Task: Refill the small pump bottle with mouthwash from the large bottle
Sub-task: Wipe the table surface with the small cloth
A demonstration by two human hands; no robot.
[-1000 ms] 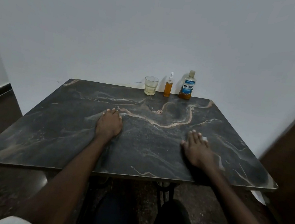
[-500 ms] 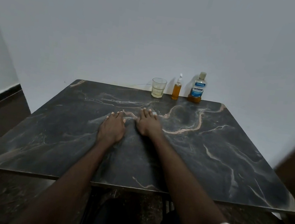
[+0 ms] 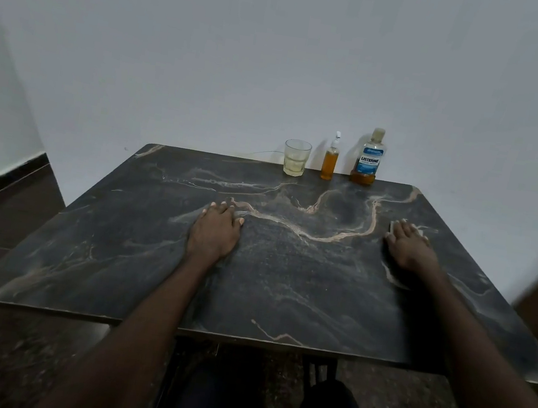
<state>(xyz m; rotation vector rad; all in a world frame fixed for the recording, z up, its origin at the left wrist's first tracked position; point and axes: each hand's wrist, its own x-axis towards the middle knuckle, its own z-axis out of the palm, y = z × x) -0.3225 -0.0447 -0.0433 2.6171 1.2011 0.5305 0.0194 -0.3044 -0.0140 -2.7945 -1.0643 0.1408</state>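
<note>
Head camera, looking down across the dark marble table (image 3: 283, 292): both hands lay flat and empty on the stone as I watched the feed, with the refill not yet begun. My view put the left hand (image 3: 215, 234) near the middle of the slab, palm down, fingers extended and held close together, clamped on nothing. The right hand (image 3: 408, 247) rested toward the right edge, also palm down, fingers straight and only slightly spread, gripping nothing. A pale patch showed at its fingertips; I could not tell what it was.

At the far edge, against the wall, stood three things in a row, all well apart from either hand. The small pump bottle (image 3: 329, 164), amber-filled with its white pump head in place, sat between a glass (image 3: 296, 159) on its left and the large bottle (image 3: 369, 159) of mouthwash on its right. The large bottle was upright and capped, holding only a shallow band of amber liquid at its base.

The risks, as I judged them, lay in the reach and the pour. A long stretch to the far edge could knock the slender pump bottle or the glass over. The pump bottle's narrow neck invited spills, and it already looked nearly full, so overflow seemed likely.
</note>
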